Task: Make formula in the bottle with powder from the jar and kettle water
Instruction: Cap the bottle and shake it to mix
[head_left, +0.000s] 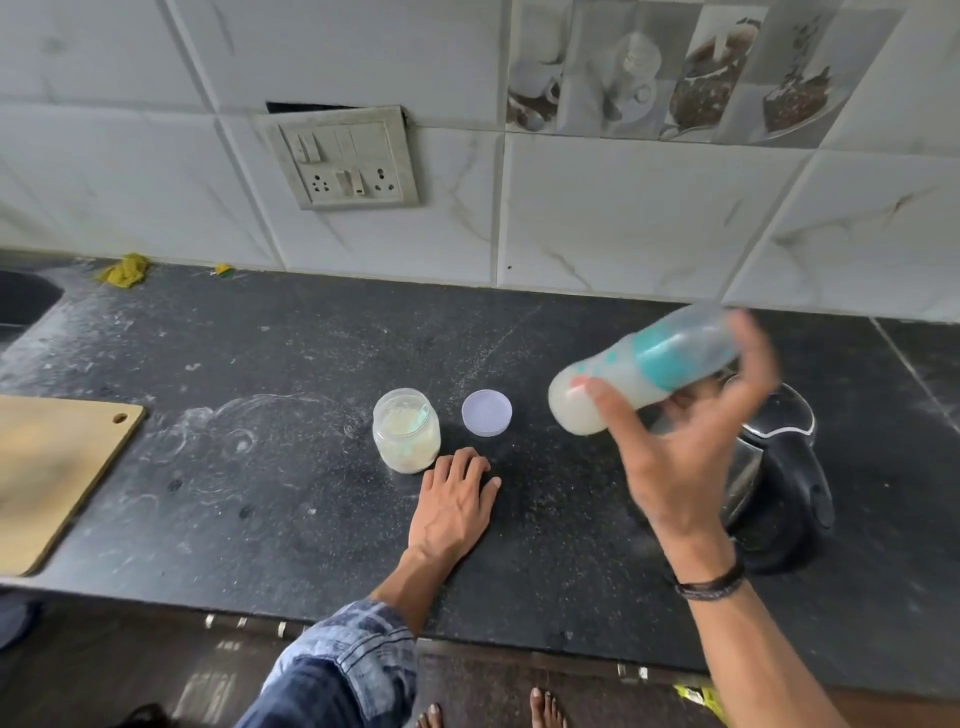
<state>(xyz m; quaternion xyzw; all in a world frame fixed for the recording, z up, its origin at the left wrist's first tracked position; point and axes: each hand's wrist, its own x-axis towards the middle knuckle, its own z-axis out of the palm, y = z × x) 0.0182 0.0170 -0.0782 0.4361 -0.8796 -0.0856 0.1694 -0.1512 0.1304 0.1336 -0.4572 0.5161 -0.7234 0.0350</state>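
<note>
My right hand (691, 447) grips a baby bottle (639, 371) with a teal collar and clear cap, held on its side above the counter; it is motion-blurred and holds milky white liquid. The open glass powder jar (406, 431) stands on the black counter, a pale scoop inside it. Its lilac lid (487, 413) lies flat just to the right. My left hand (453, 501) rests flat on the counter, fingers spread, touching or nearly touching the jar's base. The steel kettle (769, 467) with a black handle stands below and behind my right hand, partly hidden.
A wooden cutting board (52, 467) lies at the counter's left edge. A sink corner (21, 301) shows far left, with a yellow cloth (124, 270) by the wall. A switch and socket plate (345, 161) sits on the tiled wall. Bare feet show below the counter edge.
</note>
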